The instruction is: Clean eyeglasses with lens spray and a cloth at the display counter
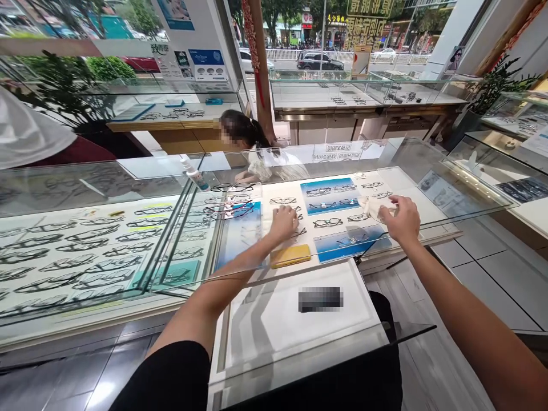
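My left hand (283,224) reaches in among the display case's eyeglasses, its fingers curled together. One pair of eyeglasses (298,233) shows at its edge and is partly covered by it; what the fingertips hold, if anything, is hidden. My right hand (402,218) pinches a crumpled pale cloth (375,209) over the right part of the same case. Left of the cloth lies a dark-rimmed pair of eyeglasses (327,222). A yellow case (291,257) rests just below my left hand.
The glass display case (240,274) spans the view, with rows of eyeglasses (85,245) at left. A spray bottle (194,173) stands on its top. Below, a white drawer (265,325) is pulled out. A person (274,165) sits beyond the case; another's white sleeve (32,128) shows at left.
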Demonstrator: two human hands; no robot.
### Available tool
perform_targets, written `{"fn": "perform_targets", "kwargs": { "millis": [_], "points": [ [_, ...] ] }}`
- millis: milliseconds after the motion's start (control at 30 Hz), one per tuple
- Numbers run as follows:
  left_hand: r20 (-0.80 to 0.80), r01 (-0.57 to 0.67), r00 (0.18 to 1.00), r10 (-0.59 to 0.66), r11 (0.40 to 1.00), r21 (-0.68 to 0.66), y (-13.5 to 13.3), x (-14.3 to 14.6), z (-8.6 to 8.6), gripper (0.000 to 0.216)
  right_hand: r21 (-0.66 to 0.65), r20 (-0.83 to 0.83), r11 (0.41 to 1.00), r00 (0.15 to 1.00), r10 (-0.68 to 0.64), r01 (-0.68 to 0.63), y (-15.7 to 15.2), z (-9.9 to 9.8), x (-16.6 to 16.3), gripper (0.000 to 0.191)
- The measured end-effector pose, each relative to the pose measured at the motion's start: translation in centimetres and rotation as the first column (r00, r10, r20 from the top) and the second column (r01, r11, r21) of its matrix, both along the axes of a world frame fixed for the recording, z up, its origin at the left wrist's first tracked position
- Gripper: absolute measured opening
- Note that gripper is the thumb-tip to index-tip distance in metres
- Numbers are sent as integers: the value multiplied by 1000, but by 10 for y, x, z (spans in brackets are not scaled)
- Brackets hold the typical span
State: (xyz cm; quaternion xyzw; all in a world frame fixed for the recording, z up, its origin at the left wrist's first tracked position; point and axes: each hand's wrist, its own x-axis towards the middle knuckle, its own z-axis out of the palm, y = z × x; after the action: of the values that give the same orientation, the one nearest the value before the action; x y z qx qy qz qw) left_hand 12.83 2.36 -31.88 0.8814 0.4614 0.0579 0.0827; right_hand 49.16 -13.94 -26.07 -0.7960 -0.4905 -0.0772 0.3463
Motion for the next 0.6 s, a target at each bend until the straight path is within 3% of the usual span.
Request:
{"fn": "perform_targets", "kwargs": {
  "millis": [100, 167, 233, 267, 333, 467, 600],
  "points": [
    [-41, 146, 987, -154, 977, -154, -60, -6, 16, 37, -14, 30, 997, 997, 75, -75, -1, -1, 2, 64],
    [-33, 247, 962, -270, 917, -314, -99, -15, 31, 44, -51, 52, 988, 988, 145, -143, 0, -3, 7, 62],
    [41, 406, 886, -461, 732, -547, -133, -28, 52, 49, -96, 61, 975, 976, 208, -202, 3, -5, 13, 54],
    [79, 444, 861, -503, 665, -601, -148, -36, 65, 49, -118, 64, 966, 969, 238, -229, 5, -6, 16, 50],
    [113, 446, 856, -504, 611, -654, -172, -54, 91, 49, -147, 89, 947, 950, 300, -285, 11, -5, 21, 43],
    [76, 359, 911, -405, 690, -628, -202, -98, 130, 51, -220, 176, 926, 921, 347, -306, 33, 3, 10, 41],
    [50, 270, 957, -286, 811, -518, -214, -137, 144, 50, -234, 150, 905, 906, 395, -355, 74, 13, -46, 44]
  ]
}}
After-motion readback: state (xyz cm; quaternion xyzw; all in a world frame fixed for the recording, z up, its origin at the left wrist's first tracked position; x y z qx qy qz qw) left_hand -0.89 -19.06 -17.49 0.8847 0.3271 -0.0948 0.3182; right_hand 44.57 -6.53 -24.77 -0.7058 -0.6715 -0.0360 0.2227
